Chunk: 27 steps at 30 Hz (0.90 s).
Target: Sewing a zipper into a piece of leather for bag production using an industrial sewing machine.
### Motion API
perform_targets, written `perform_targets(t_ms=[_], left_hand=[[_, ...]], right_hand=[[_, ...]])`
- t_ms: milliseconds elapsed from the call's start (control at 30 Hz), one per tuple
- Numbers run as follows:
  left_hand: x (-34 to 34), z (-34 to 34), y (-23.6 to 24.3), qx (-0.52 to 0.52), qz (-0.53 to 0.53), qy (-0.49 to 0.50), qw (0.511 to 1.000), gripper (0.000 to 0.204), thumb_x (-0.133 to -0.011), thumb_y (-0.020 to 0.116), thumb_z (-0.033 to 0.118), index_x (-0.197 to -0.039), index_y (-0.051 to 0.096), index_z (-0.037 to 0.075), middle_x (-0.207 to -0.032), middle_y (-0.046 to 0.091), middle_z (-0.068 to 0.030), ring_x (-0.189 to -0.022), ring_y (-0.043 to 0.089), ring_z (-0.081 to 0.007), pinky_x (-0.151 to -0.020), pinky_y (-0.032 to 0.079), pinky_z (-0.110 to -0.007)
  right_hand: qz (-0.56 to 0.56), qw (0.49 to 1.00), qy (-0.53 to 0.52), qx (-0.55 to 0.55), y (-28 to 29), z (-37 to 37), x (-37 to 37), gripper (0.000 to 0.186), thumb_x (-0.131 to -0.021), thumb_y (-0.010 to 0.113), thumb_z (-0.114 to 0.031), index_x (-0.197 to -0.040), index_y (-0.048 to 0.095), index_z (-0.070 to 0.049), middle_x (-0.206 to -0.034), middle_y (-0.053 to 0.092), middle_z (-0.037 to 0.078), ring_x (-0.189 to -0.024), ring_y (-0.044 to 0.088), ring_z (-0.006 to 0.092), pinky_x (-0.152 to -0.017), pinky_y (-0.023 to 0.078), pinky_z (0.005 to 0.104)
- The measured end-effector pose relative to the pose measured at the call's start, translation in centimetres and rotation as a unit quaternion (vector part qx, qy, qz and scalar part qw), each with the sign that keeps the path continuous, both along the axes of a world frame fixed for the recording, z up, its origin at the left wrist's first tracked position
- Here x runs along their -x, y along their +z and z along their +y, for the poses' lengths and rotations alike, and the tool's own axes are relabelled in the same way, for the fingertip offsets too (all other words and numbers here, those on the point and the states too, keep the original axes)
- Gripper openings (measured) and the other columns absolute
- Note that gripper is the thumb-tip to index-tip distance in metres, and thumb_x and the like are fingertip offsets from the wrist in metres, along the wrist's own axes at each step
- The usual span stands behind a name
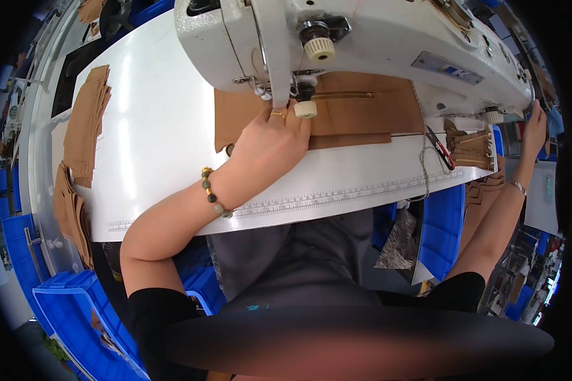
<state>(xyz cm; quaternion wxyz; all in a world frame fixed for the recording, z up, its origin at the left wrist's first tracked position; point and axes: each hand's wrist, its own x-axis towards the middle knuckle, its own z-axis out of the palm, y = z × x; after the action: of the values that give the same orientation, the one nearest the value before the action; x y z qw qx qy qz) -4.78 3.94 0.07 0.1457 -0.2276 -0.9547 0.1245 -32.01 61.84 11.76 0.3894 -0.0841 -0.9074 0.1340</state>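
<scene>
I see the brown fabric panel (368,119) lying flat under the sewing machine (375,41), its long axis running left to right along the machine's arm, its zipper (353,95) roughly parallel. The left hand (274,147) is nearer, over the panel at the machine's needle end; its fingertips are partly hidden, so I cannot tell whether they pinch. The right hand (534,130) is at the machine's right end, well apart from the panel; I cannot make out its grasp.
</scene>
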Motion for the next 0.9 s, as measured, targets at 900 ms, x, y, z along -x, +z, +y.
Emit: perform_targets(t_ms=[900], left_hand=[[-2.9, -2.2, -1.1, -0.122, 0.024, -0.031, 0.992, 0.048, -0.089, 0.061, 0.008, -0.134, 0.063, -0.008, -0.134, 0.068, -0.0231, -0.121, 0.069, -0.0364, -0.101, 0.057, -0.042]], right_hand=[[-0.395, 0.778, 0.398, -0.282, -7.5, -28.5, -14.5, 0.031, -0.085, 0.078, -0.019, -0.109, 0.072, 0.0, -0.115, 0.071, 0.018, -0.099, 0.068, 0.0384, -0.083, 0.055, 0.0445]])
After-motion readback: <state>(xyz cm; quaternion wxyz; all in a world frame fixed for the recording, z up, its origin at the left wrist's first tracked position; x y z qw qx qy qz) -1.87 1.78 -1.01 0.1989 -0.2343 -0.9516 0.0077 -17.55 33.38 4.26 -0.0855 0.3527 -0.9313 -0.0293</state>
